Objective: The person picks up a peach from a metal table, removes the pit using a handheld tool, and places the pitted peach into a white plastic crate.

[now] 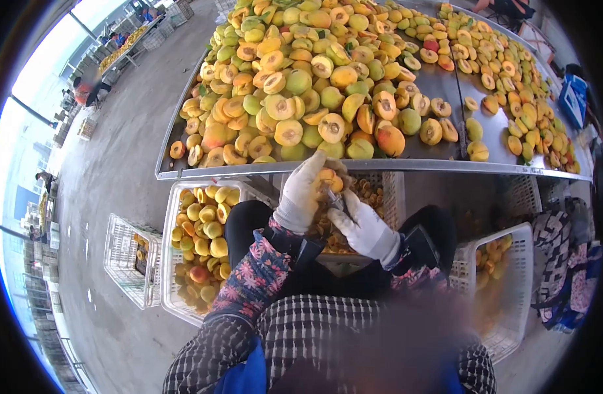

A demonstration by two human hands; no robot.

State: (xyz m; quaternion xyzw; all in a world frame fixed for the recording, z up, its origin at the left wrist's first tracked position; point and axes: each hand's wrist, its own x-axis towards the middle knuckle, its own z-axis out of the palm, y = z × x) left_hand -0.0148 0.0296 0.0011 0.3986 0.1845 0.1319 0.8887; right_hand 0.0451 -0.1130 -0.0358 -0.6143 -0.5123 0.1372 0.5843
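Observation:
My left hand, in a white glove, is closed around a halved yellow peach just below the table's front edge. My right hand, gloved too, grips a small metal pitting tool whose tip meets the cut side of the peach. The tool's exact shape is partly hidden by the fingers. Between my knees, under both hands, stands a crate with pits and small peach scraps in it.
Halved peaches are heaped on the metal table. A white crate of peach halves stands at my left, beside another white crate. At my right is a further crate with peaches. Other people sit farther left.

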